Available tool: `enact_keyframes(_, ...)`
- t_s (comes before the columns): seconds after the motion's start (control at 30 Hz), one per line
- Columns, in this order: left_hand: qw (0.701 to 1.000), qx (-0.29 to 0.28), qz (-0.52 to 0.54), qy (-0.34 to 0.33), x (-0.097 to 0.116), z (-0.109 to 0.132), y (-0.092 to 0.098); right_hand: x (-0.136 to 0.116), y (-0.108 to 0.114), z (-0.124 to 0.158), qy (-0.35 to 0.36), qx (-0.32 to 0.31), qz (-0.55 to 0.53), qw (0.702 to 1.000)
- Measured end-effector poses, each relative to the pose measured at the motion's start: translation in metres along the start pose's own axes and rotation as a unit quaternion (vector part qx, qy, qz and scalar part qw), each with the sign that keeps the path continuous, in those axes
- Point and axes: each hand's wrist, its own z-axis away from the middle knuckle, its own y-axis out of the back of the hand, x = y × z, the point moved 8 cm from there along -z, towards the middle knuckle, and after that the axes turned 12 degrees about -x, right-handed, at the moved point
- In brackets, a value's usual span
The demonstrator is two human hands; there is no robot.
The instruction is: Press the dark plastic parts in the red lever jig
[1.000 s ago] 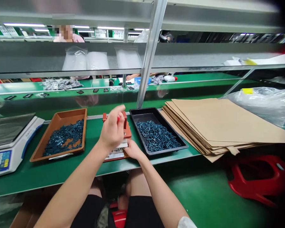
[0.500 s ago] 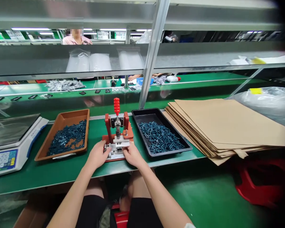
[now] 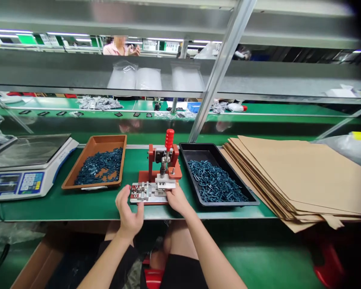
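A toggle clamp fixture (image 3: pixel 157 186) with a red upright handle (image 3: pixel 169 139) stands on the green bench in front of me. My left hand (image 3: pixel 130 214) is open at its left front corner, thumb and fingers apart, nothing in them. The left end of the metal base, with its small blocks and red parts, lies uncovered beside the fingers. My right hand (image 3: pixel 178 199) grips the right side of the fixture, below the silver block (image 3: pixel 165 183); its fingertips are partly hidden there. Whether a small part sits in the fixture I cannot tell.
Left stands a brown tray (image 3: pixel 70 182) of flat dark-blue pieces, then a weighing scale (image 3: pixel 33 180). A black tray (image 3: pixel 255 202) of small dark-blue pieces is on the right, beside stacked cardboard sheets (image 3: pixel 289 168). A metal post (image 3: pixel 216 76) rises behind; a person (image 3: pixel 116 48) is beyond the shelf.
My left hand has let go of the fixture's left side, drawn back towards me and spread open. My right hand stays at the fixture. The camera view has turned slightly left.
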Motion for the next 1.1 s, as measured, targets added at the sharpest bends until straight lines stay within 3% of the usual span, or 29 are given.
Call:
enact_keyframes(0.1,0.999,-0.035,0.035,-0.024,0.021,0.028,0.005,0.001,0.002,-0.009,-0.007,-0.039,0.005,0.999)
enact_keyframes(0.2,0.977,-0.146,0.137,0.078,0.021,0.043,-0.011,-0.005,0.008,-0.004,-0.006,0.001,0.009,1.000)
enact_keyframes(0.27,0.921,-0.241,0.238,0.194,0.017,0.057,-0.031,-0.015,0.011,0.014,-0.010,0.076,0.025,0.997)
enact_keyframes(0.33,0.846,-0.294,0.330,0.297,0.017,0.074,-0.047,-0.030,0.005,0.042,-0.016,0.139,0.042,0.989)
enact_keyframes(0.37,0.814,-0.303,0.364,0.336,0.017,0.082,-0.052,-0.038,-0.004,0.056,-0.017,0.144,0.043,0.989)
enact_keyframes(0.43,0.777,-0.290,0.398,0.392,0.015,0.095,-0.054,-0.059,-0.032,0.080,0.006,0.089,0.025,0.996)
enact_keyframes(0.53,0.773,-0.243,0.399,0.429,0.005,0.105,-0.046,-0.088,-0.070,0.101,0.039,-0.018,0.015,0.999)
enact_keyframes(0.63,0.762,-0.225,0.411,0.447,-0.003,0.112,-0.037,-0.100,-0.077,0.099,0.060,-0.065,0.007,0.996)
enact_keyframes(0.67,0.754,-0.224,0.414,0.458,-0.008,0.114,-0.033,-0.101,-0.069,0.095,0.070,-0.052,0.000,0.996)
enact_keyframes(0.73,0.750,-0.218,0.399,0.481,-0.023,0.121,-0.020,-0.101,-0.031,0.087,0.102,0.043,-0.010,0.994)
enact_keyframes(0.8,0.767,-0.198,0.352,0.499,-0.051,0.130,0.003,-0.104,0.021,0.080,0.136,0.180,-0.002,0.974)
enact_keyframes(0.87,0.791,-0.168,0.285,0.514,-0.091,0.146,0.036,-0.115,0.063,0.067,0.179,0.252,0.029,0.951)
enact_keyframes(0.97,0.807,-0.139,0.171,0.547,-0.160,0.189,0.091,-0.147,0.093,0.030,0.288,0.197,0.087,0.933)
enact_keyframes(1.03,0.798,-0.155,0.090,0.576,-0.202,0.231,0.123,-0.166,0.103,0.008,0.343,0.166,0.126,0.916)
enact_keyframes(1.1,0.770,-0.202,0.016,0.606,-0.233,0.279,0.147,-0.178,0.115,-0.015,0.344,0.168,0.142,0.913)
